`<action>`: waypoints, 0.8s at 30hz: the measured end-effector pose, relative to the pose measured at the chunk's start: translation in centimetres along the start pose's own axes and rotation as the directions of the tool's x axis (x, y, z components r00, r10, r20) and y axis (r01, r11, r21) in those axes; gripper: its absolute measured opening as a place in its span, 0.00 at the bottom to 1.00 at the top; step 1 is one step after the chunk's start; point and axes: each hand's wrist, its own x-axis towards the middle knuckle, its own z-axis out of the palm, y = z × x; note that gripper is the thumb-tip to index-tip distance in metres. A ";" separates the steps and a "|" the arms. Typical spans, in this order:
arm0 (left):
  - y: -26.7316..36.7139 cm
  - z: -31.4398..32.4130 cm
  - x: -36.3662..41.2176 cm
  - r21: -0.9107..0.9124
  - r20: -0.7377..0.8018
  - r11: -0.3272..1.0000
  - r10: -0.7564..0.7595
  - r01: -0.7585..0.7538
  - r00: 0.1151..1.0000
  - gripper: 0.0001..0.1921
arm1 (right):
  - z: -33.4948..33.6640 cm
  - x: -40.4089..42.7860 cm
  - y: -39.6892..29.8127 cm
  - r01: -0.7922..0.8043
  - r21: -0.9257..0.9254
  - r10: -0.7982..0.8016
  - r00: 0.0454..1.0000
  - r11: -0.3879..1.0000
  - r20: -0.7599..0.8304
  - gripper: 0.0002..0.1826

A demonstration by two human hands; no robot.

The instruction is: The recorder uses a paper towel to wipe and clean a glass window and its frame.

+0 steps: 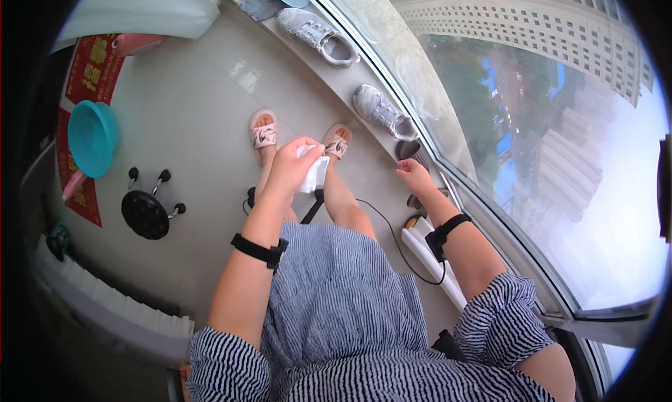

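Note:
My left hand (295, 163) pinches a thin white piece, perhaps a tissue or small bag (316, 174), above my shins. Out to the right, my right hand (415, 176) has its fingers curled beside the window ledge; whether it holds something small cannot be told. Dark footwear (407, 150) lies on the ledge just behind it. Farther up the same ledge are two grey-white lace-up sneakers, one (385, 112) nearer and one (318, 37) farther away. Both my forearms wear black straps. On my feet are pink slides (263, 135) with a dark print.
A round black stool (145, 214) on casters stands at the left, near a teal basin (90, 138) on red printed sheets (94, 82). A black cable (394, 234) loops at my right beside a long white object (436, 260). Window glass (504, 139) borders the ledge.

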 end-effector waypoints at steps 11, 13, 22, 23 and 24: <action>-2.5 -1.4 4.5 0.030 0.091 1.000 -0.003 0.001 0.996 0.09 | 3.7 17.8 6.8 -0.080 0.321 0.241 0.831 0.944 -0.501 0.25; -3.8 -2.7 5.0 0.069 0.052 0.997 -0.036 0.033 0.998 0.09 | 4.0 19.6 4.5 0.087 0.817 0.181 0.957 0.570 -0.228 0.23; -5.6 -2.3 5.9 0.026 0.037 0.997 -0.077 0.076 0.996 0.09 | 3.1 18.4 2.0 -0.118 0.925 0.292 0.956 0.360 0.008 0.25; -5.3 -1.4 6.1 0.016 0.057 0.993 -0.115 0.115 0.992 0.09 | 2.6 18.7 3.7 -0.114 0.935 0.294 0.956 0.335 0.011 0.25; -5.1 -1.5 5.9 0.016 0.045 0.987 -0.160 0.159 0.986 0.09 | 3.1 17.6 2.8 -0.109 0.950 0.235 0.971 0.293 0.039 0.25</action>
